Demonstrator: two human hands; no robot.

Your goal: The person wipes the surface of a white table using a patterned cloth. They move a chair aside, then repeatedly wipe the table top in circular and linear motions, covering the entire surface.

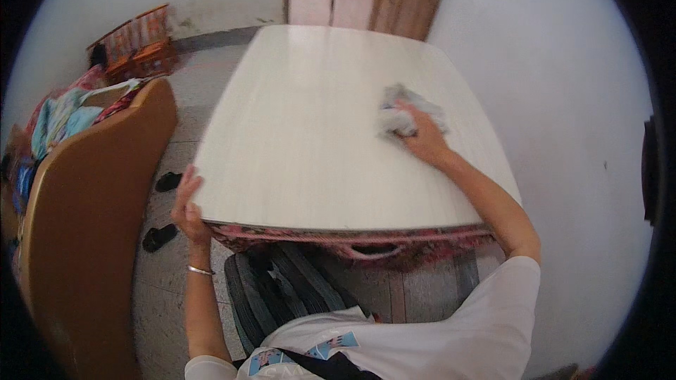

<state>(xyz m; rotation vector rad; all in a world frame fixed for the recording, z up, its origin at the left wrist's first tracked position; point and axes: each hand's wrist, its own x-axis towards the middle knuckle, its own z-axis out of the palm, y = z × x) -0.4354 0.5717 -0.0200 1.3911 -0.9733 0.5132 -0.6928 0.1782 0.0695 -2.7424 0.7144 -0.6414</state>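
grey cloth: bunched on the right half of the pale tabletop, a little blurred
right hand: closed over the cloth from above, pressing it to the surface, forearm reaching in from the near right corner
left hand: fingers loosely spread against the left edge near the corner, no firm grip visible
cloth handling: likely light, soft and limp, nothing fragile; best held by its gathered middle under a flat palm, as loose folds could trail
tabletop handling: looks smooth and stiff, probably easy to slide over, and heavy enough to lean on
edges: rounded corners, patterned red fabric below the near edge, white wall close along the right
room: widest stretch of tabletop lies left of the cloth, with floor between table and brown panel
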